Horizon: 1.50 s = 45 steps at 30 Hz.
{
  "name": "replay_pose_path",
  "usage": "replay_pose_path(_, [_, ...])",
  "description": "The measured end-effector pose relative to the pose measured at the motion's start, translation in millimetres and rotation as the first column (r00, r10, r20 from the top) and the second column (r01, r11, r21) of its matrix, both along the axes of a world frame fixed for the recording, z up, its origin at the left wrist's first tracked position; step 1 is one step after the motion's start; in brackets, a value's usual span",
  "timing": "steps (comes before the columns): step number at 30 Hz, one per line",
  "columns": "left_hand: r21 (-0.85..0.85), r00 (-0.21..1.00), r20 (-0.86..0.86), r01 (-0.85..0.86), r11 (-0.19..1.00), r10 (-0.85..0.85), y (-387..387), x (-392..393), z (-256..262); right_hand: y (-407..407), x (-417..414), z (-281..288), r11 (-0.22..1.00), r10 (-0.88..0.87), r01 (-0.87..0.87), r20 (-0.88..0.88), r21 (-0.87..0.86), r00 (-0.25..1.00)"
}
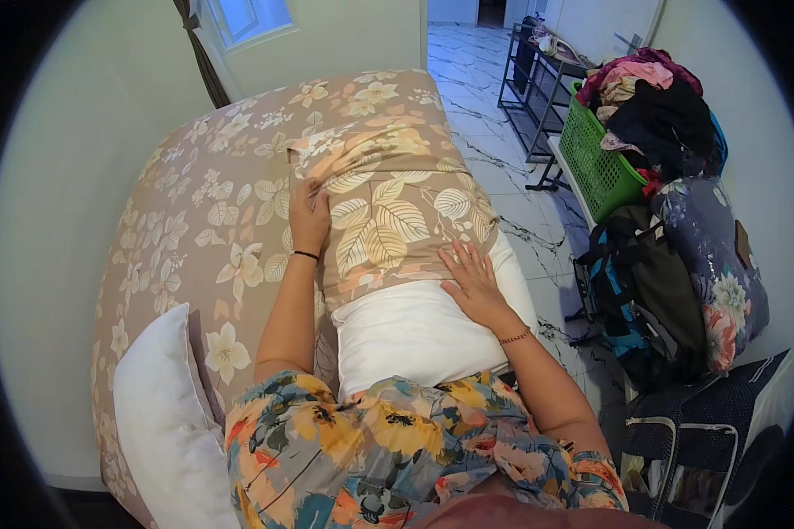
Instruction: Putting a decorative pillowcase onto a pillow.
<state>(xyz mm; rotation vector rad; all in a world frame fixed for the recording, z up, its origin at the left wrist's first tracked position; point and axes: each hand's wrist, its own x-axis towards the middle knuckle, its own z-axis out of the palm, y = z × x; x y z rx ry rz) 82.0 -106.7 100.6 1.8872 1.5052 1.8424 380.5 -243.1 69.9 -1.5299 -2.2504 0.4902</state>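
Note:
A white pillow (403, 330) lies on the bed before me, its far part covered by a beige floral pillowcase (384, 228) with leaf patterns. My left hand (310, 215) is at the left edge of the pillowcase, fingers bent near its far left corner; whether it pinches the cloth I cannot tell. My right hand (473, 281) rests with fingers spread on the near right part of the case, its palm close to the bare white pillow. The bed wears a matching floral sheet (192, 218). A second white pillow (162, 410) lies to my left.
Right of the bed runs a marble-patterned tile floor (486, 159). Beyond it stand a metal rack (532, 99), a green laundry basket (595, 155) heaped with clothes, a backpack (655, 297), a dark floral bundle (721, 264) and a dark storage bag (688, 423). A wall borders the bed's left side.

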Motion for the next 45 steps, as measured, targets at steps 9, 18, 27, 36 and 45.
replay_pose_path(9, [-0.086,0.940,-0.321,-0.153,0.984,0.118,11.1,3.0,3.2,3.0,-1.6,2.1,1.000,0.001,-0.001,0.007,0.005,1.000])
replay_pose_path(18, [-0.273,0.963,-0.256,-0.159,0.949,0.087,18.2,2.1,4.1,2.5,-2.7,3.3,1.000,-0.003,0.003,0.008,-0.004,1.000])
replay_pose_path(27, [-0.369,0.782,-0.324,0.412,0.833,-0.531,-58.0,27.7,-4.0,3.6,-5.3,4.0,1.000,-0.001,0.001,-0.007,-0.008,1.000])
replay_pose_path(36, [0.068,0.879,-0.478,0.024,0.997,0.011,-22.7,58.1,27.2,0.5,-3.1,5.2,0.999,-0.013,0.013,0.005,0.032,1.000])
replay_pose_path(45, [-0.208,0.903,-0.414,0.030,0.978,-0.115,-12.5,56.4,19.8,1.9,-2.7,3.2,1.000,-0.012,0.013,-0.015,0.028,1.000])
